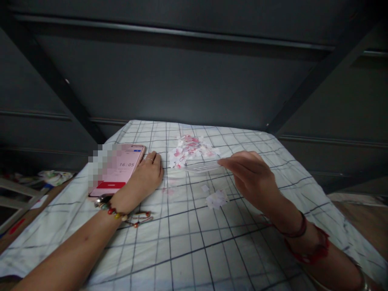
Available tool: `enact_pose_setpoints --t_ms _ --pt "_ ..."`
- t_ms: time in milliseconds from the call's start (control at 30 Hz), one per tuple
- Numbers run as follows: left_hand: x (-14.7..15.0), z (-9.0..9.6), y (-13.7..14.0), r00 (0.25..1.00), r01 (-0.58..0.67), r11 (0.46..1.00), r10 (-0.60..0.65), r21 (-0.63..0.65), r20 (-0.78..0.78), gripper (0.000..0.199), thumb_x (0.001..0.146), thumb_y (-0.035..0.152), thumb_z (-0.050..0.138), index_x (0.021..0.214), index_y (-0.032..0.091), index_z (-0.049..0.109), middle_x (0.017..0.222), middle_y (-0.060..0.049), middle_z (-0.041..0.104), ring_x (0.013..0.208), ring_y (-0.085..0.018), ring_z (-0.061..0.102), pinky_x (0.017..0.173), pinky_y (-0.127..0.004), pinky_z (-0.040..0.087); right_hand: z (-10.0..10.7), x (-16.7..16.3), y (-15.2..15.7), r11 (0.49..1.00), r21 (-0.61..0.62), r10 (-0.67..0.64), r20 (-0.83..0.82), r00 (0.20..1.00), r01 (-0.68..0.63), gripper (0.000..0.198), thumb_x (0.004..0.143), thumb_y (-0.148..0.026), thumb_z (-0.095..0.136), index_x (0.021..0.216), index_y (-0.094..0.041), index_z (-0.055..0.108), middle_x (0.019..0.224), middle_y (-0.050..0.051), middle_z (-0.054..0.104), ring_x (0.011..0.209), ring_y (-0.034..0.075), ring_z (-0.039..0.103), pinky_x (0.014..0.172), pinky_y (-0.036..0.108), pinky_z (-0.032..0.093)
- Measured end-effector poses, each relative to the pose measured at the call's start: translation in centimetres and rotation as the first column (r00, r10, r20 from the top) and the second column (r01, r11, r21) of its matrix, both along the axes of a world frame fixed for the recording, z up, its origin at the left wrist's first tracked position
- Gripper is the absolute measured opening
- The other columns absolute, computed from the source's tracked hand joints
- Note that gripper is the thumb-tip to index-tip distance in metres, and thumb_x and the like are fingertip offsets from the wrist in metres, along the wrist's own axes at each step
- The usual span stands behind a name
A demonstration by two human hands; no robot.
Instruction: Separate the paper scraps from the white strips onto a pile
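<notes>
My right hand [253, 176] pinches one end of a thin, clear plastic piece [201, 166] between thumb and fingers. This piece reaches left, along the near side of a heap of small pink-and-white scraps [192, 147]; whether it touches them I cannot tell. Closer to me, a smaller cluster of whitish scraps [217, 199] lies on the checked cloth [182, 246]. My left hand [145, 176] rests palm down on the cloth against the right edge of a pink phone [117, 171], with nothing visible in it. Its fingers lie forward, slightly bent. The phone screen reads 16:05.
A dark panelled wall [182, 81] with metal rails rises behind the cloth-covered surface. Down on the left, a pale slatted frame [18, 194] stands near a crumpled, colourful item [56, 176]. Faint pink marks [169, 190] show on the cloth between my hands.
</notes>
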State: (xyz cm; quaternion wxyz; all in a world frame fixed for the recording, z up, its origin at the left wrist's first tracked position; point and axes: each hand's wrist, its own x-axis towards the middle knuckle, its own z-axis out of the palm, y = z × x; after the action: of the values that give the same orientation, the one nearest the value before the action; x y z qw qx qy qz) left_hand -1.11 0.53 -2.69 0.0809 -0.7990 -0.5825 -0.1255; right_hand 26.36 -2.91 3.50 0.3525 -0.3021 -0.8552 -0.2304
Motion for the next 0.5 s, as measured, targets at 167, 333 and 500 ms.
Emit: enact_pose_setpoints --t_ms 167,333,500 --pt "0.12 0.29 -0.10 1.000 -0.024 0.998 0.024 -0.054 -0.016 0.040 0.089 0.016 0.028 0.117 -0.003 0.049 0.127 -0.028 0.048 0.120 -0.031 0.048 0.102 -0.048 0.039 -0.21 -0.16 0.14 1.000 -0.011 -0.002 0.065 0.998 0.003 0.029 0.080 0.004 0.041 0.089 -0.019 0.057 0.070 0.000 0.064 0.066 0.015 0.054 0.060 0.030 0.038" --pt "0.16 0.58 -0.10 1.000 -0.015 0.998 0.013 -0.060 -0.026 0.039 0.090 0.016 0.027 0.118 -0.001 0.049 0.125 -0.026 0.051 0.118 -0.030 0.049 0.100 -0.049 0.041 0.06 -0.11 -0.08 0.999 -0.007 0.051 0.019 0.999 -0.051 0.031 0.080 0.005 0.042 0.093 -0.019 0.056 0.075 0.000 0.065 0.072 0.015 0.055 0.062 0.029 0.040" --pt "0.25 0.66 -0.13 0.999 -0.024 0.996 0.022 -0.080 -0.030 0.040 0.089 0.015 0.027 0.116 -0.003 0.050 0.124 -0.027 0.051 0.119 -0.031 0.049 0.102 -0.048 0.040 -0.22 -0.30 0.03 1.000 -0.018 0.008 0.028 1.000 -0.007 0.034 0.078 0.005 0.042 0.094 -0.021 0.058 0.074 -0.001 0.064 0.073 0.016 0.055 0.064 0.031 0.041"
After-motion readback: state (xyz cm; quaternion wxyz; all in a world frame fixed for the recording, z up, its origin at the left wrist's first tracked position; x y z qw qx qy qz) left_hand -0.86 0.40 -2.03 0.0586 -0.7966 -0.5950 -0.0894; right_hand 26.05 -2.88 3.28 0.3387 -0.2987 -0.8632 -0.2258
